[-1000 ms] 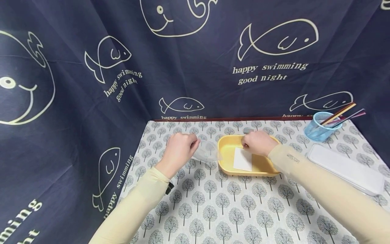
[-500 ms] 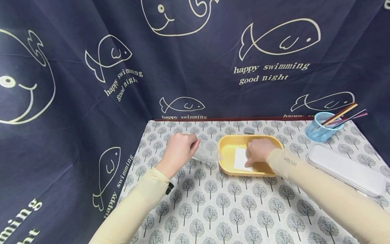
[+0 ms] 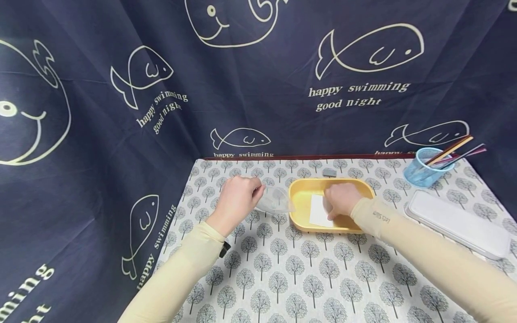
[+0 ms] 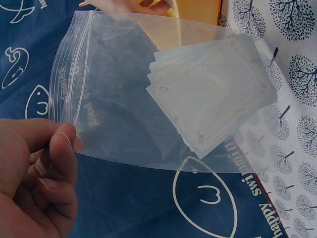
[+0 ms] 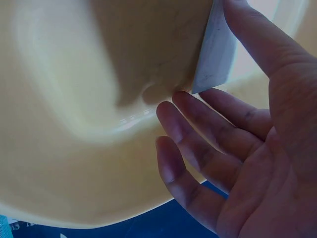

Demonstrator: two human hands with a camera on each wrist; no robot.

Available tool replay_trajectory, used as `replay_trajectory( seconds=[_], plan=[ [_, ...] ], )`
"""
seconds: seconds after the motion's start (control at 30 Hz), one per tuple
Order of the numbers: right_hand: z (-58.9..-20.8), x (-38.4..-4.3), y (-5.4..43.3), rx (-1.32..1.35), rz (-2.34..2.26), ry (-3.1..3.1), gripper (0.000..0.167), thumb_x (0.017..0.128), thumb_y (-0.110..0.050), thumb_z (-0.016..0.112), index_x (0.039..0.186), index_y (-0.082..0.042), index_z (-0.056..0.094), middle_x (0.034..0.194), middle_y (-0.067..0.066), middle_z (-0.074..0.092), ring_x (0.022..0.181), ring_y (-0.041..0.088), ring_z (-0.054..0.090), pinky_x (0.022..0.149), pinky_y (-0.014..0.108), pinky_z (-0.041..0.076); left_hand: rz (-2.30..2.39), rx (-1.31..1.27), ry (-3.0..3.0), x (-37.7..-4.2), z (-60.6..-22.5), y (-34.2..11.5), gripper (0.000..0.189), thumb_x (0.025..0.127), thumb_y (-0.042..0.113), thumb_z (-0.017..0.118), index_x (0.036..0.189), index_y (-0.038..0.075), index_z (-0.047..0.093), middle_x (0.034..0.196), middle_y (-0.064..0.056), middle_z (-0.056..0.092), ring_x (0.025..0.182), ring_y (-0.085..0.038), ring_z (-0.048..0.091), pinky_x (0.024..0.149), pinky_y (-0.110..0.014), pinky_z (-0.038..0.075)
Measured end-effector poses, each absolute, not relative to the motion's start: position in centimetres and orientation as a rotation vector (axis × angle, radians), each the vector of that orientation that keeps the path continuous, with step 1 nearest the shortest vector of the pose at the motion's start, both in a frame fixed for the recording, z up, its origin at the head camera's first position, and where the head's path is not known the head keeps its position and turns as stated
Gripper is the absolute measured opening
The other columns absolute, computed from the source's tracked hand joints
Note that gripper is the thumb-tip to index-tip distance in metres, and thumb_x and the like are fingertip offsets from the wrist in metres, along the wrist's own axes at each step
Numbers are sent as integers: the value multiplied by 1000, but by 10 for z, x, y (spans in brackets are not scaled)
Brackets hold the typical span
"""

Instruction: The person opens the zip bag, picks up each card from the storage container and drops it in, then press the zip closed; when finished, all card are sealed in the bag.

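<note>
My left hand (image 3: 238,194) pinches the zip edge of a clear zip bag (image 4: 119,89) between thumb and fingers, in the air left of the yellow tray (image 3: 296,220). Inside the bag, a fanned stack of pale cards (image 4: 213,94) with patterned corners shows in the left wrist view. My right hand (image 3: 343,198) reaches down into the tray. There it grips a stack of white cards (image 3: 319,211) by its edges, thumb on the near side and fingertips at the far corner (image 5: 215,59). Part of this stack is hidden under the hand.
At the back right stands a blue mesh cup (image 3: 424,172) with several thin sticks (image 3: 450,152). A white oblong case (image 3: 458,224) lies right of my right forearm. Behind the tray sits a small grey block (image 3: 329,172). A dark fish-print curtain (image 3: 258,89) hangs behind the table.
My right hand has come from the tray's far side toward the near side, its thumb now at the white stack's near edge. The left hand and bag have stayed put.
</note>
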State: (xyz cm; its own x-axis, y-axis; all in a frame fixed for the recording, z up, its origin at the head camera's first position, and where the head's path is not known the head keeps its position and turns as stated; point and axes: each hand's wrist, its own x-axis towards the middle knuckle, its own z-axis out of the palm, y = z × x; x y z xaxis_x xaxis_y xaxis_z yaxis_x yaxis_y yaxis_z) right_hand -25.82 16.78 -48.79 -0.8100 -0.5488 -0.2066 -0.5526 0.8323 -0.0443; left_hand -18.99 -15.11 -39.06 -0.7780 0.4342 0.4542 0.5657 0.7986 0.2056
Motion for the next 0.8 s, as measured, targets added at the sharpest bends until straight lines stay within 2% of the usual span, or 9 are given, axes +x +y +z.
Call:
replay_trajectory(
  seconds=[0.27,0.5,0.57,0.7,0.77,0.8],
  plan=[
    [-491,-257,166,-871,64,2830,59,62,-42,99,93,-6,63,79,6,64,72,25,65,66,44,60,-481,-751,-2598,-189,-392,-151,23,96,12,76,74,12,70,59,5,62,51,-9,56,58,-30,54],
    [-489,-257,166,-882,2,2803,47,66,-38,98,83,-13,62,77,-1,62,73,22,64,67,43,59,-473,-762,-2592,-189,-392,-151,23,97,13,75,74,12,71,60,5,62,52,-8,56,58,-29,54],
    [-490,-257,167,-870,-29,2804,52,66,-38,98,92,-9,64,79,-1,62,74,23,65,70,44,60,-472,-762,-2594,-189,-392,-151,22,97,13,75,75,12,71,60,5,62,52,-8,57,58,-30,54],
    [-493,-260,172,-838,-91,2809,73,65,-37,98,113,2,59,86,2,64,80,29,68,77,49,60,-479,-760,-2598,-188,-391,-151,21,97,12,75,76,12,72,60,5,62,52,-8,56,58,-29,53],
    [-495,-262,174,-830,-135,2803,72,66,-36,98,114,1,59,86,0,67,81,29,69,78,49,60,-484,-760,-2599,-188,-391,-151,21,97,12,75,76,12,72,60,5,62,52,-8,55,57,-29,53],
    [-495,-264,175,-823,-164,2792,65,68,-35,97,109,-1,60,84,-1,67,79,27,68,77,48,59,-485,-758,-2599,-188,-391,-151,22,97,12,75,75,12,71,60,5,62,52,-8,55,57,-29,52]
  ],
)
